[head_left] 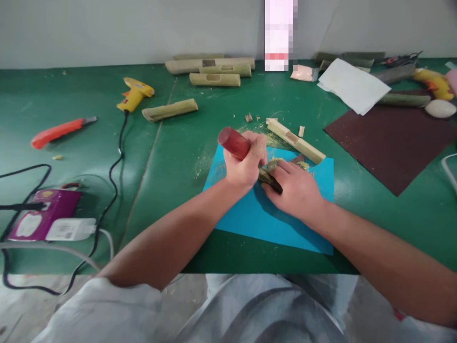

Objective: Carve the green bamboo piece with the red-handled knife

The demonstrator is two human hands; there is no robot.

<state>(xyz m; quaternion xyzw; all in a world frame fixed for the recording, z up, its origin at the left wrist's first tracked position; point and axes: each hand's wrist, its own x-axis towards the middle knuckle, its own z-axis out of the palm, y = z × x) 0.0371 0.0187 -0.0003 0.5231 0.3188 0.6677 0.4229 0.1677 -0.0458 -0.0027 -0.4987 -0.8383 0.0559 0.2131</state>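
My left hand point(245, 164) grips a carving tool by its dark red wooden handle point(233, 142); the blade end points down toward my right hand. My right hand point(294, 188) presses a small dark green bamboo piece point(270, 178) onto a blue sheet point(250, 214) lying on the green table point(178, 157). Most of that piece is hidden under my fingers. Pale shavings point(271, 139) lie around the hands. A cut bamboo stick point(296, 141) with a rectangular slot rests just beyond my right hand.
Several slotted bamboo tubes point(214, 78) lie at the back; another point(170, 110) sits by a yellow glue gun point(134, 94). An orange utility knife point(59, 132) is far left. Cables and a purple power strip point(43, 220) sit near left. Dark sandpaper sheet point(389, 143) and white paper point(353, 85) are right.
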